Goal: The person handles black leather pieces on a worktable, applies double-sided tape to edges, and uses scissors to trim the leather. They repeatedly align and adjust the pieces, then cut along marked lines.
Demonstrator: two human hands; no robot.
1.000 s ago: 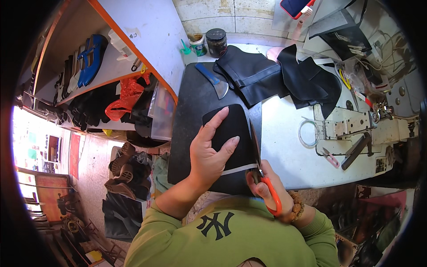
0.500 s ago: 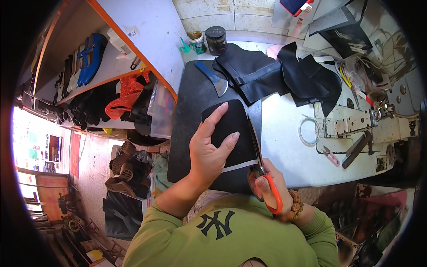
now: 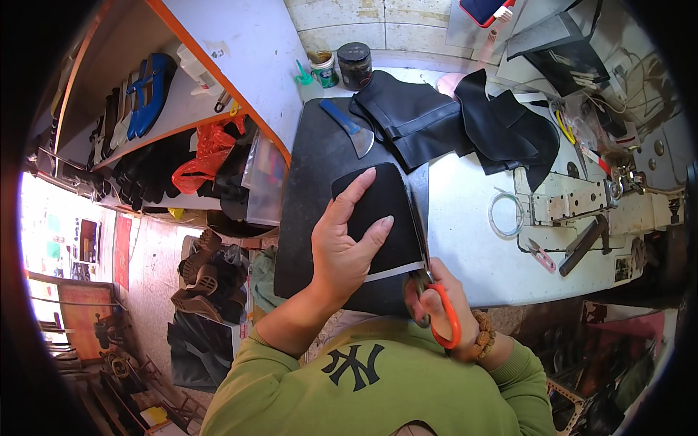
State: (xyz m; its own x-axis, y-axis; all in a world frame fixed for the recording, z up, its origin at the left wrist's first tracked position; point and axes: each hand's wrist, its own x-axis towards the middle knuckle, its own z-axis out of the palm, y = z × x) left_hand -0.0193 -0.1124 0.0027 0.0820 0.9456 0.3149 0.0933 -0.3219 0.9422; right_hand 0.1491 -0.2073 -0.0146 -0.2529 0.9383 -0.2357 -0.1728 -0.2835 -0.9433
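Note:
A black flat piece of material (image 3: 378,232), with a rounded far end and a white strip along its near edge, lies over a dark mat (image 3: 302,240). My left hand (image 3: 342,240) rests flat on it, thumb and fingers spread. In my right hand (image 3: 451,291) is a pair of scissors (image 3: 452,320) with orange-red handles. Their blades point away from me, running along the piece's right edge. The lower handle is partly hidden and blurred. Beyond the piece lies a blue-handled knife (image 3: 342,120) with a curved blade.
Black leather pieces (image 3: 414,116) lie at the back, beside a dark jar (image 3: 354,67) and a small tub (image 3: 323,70). To the right are a sewing machine (image 3: 567,196), thread snips (image 3: 542,256) and a clear coil (image 3: 505,214). Shelves on the left hold blue shoes (image 3: 151,94).
The scissors' lower handle has shifted slightly to the left. My left hand keeps its place on the black piece, and the whole view has moved only a little.

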